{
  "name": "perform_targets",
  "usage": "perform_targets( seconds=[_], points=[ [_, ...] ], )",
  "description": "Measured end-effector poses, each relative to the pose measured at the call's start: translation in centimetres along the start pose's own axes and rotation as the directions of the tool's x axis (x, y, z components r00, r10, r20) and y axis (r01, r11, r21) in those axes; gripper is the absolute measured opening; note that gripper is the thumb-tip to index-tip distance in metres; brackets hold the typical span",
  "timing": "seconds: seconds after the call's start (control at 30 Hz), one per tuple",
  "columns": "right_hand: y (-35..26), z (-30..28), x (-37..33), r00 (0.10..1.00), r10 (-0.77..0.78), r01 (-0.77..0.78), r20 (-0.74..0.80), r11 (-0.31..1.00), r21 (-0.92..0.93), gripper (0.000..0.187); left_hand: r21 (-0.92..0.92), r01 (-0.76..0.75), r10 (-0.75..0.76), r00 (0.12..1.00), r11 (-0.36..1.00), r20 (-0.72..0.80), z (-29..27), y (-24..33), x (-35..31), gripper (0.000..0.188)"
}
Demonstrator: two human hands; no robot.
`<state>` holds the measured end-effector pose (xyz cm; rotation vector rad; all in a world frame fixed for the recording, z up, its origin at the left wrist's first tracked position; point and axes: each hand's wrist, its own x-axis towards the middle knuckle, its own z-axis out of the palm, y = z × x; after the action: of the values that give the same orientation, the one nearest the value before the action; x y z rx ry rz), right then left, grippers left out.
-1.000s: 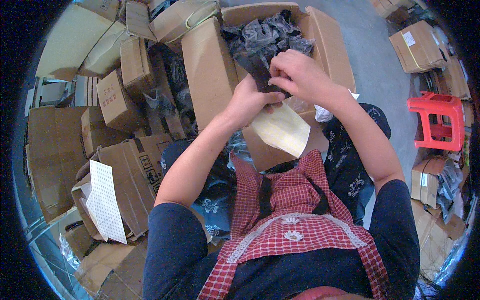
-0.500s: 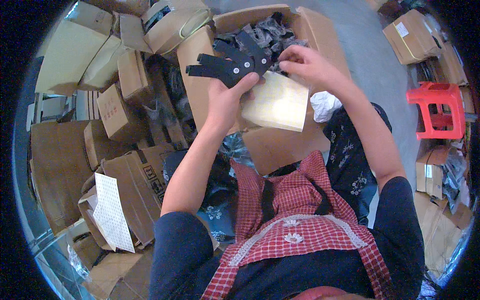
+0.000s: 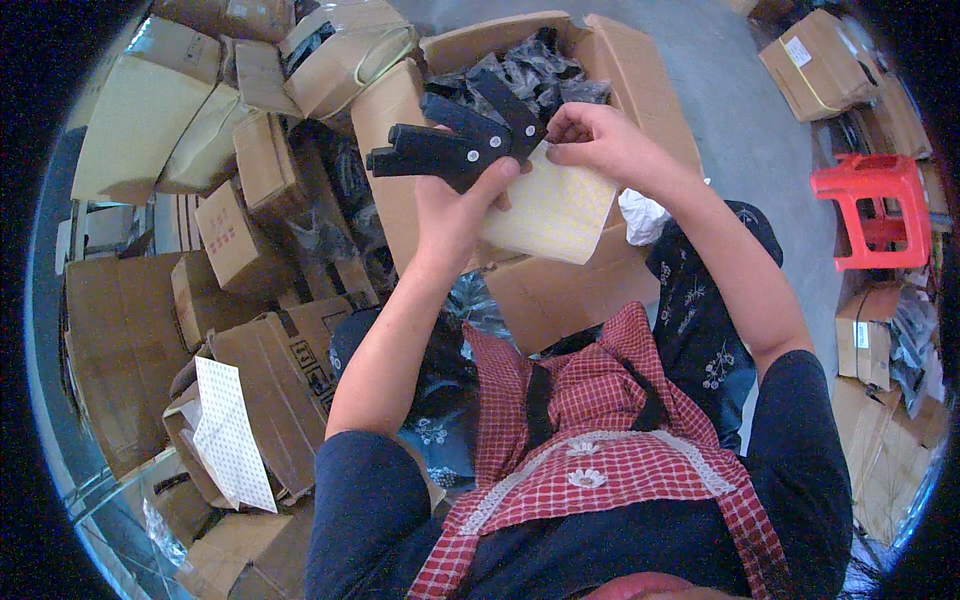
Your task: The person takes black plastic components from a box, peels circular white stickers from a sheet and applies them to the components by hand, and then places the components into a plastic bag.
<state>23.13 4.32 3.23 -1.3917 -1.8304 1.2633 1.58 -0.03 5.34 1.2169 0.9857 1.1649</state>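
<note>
My left hand [image 3: 455, 215] is closed round several flat black strips [image 3: 430, 152], fanned out to the left and upward. Round white stickers [image 3: 530, 131] show on three of them near the thumb. A pale yellow sheet [image 3: 550, 215], which looks like sticker backing, extends right from under the strips, by the same hand. Thumb and fingers of my right hand [image 3: 595, 140] are pinched together at the sheet's upper edge, close to the rightmost strip. Whatever is between those fingertips is too small to make out.
Beneath my hands stands an open carton [image 3: 640, 85] holding black items in clear plastic [image 3: 540, 70]. Cartons [image 3: 130, 350] are stacked at left, with a white dotted sheet [image 3: 230, 430] on one. A red plastic stool [image 3: 880, 215] and more boxes [image 3: 815, 65] stand at right. White crumpled material [image 3: 643, 212] lies beside the carton.
My right hand has shifted slightly left and down, its fingers closing tighter beside the rightmost strip. The strips have tilted a little in my left hand, and the pale sheet has shifted slightly.
</note>
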Motion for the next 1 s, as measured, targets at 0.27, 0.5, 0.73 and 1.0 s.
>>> perform_targets(
  seconds=[0.27,0.5,0.73,1.0],
  points=[
    [0.2,0.1,0.1,0.999,-0.002,0.007,-0.044,0.993,0.119,0.021,-0.038,0.002,-0.003,1.0,0.999,-0.03,0.2,0.0,0.1,0.014],
    [-0.2,-0.2,-0.4,0.985,-0.151,0.155,-0.086,0.987,0.041,0.014,0.007,0.028,-0.028,0.997,1.0,-0.075,0.5,0.4,0.2,0.016],
    [-2.6,-0.4,-0.8,0.763,-0.631,0.526,-0.141,0.732,-0.432,0.018,0.102,0.258,-0.268,0.958,0.961,0.1,-0.8,-2.4,1.2,0.025],
    [-3.1,2.6,-1.3,0.736,-0.671,0.595,0.087,0.581,-0.555,0.008,0.122,0.321,-0.339,0.921,0.939,0.192,0.6,-4.0,0.7,0.037]
  ],
)
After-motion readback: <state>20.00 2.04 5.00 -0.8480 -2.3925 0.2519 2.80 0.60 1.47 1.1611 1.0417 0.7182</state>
